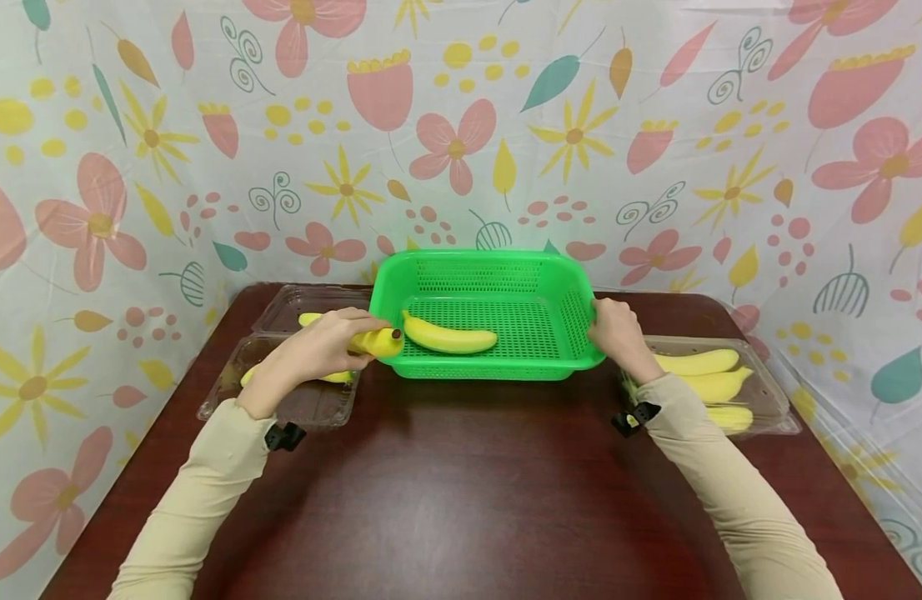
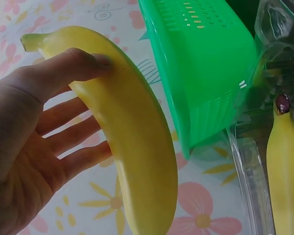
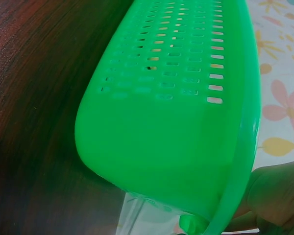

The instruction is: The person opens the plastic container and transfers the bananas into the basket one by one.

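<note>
My left hand holds a yellow banana at the left end of a green plastic basket. In the left wrist view the thumb lies across the banana and the fingers are behind it. Another banana lies on the basket's floor, toward its left side. At the opposite end, my right hand grips the basket's rim; in the right wrist view only part of that hand shows, beside the rim. Whether the held banana touches the basket is not clear.
A clear plastic container with bananas stands at the left, its lid folded back behind it. Another clear container at the right holds several bananas. Both rest on a dark red-brown table, with a floral curtain behind.
</note>
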`<state>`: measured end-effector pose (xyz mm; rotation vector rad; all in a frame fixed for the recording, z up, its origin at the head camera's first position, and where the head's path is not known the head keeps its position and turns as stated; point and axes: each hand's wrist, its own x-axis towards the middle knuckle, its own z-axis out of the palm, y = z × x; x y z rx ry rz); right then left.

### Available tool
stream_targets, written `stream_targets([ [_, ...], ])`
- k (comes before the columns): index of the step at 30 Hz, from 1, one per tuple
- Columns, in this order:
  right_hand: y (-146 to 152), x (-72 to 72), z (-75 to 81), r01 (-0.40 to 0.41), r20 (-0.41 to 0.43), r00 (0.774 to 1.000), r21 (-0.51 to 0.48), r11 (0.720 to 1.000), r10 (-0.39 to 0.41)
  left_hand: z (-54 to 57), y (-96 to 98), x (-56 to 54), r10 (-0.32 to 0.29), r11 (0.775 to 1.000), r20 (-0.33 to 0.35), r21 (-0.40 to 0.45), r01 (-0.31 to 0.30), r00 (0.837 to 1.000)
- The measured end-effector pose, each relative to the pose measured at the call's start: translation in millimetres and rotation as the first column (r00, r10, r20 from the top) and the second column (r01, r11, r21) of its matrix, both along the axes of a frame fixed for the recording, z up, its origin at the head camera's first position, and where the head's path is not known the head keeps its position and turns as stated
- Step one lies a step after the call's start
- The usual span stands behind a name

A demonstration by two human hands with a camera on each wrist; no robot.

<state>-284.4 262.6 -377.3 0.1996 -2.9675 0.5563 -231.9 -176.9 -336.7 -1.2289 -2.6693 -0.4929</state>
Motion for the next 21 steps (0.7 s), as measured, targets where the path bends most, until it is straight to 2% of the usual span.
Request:
stream_targets([
  [10,0,-0.9,-1.1,-0.003,-0.001,1.000,-0.003,1.000,0.003,-2.4,10.1,-5.8,-0.016,1.000,-0.009,-0.001,0.016,1.000],
  [21,-2,2.2,0.7,-0.005,-0.002,1.000,-0.006,1.000,0.005,-4.8,22.0,-12.2,-0.017,1.000,-0.069,-0.013,0.017,0.997],
])
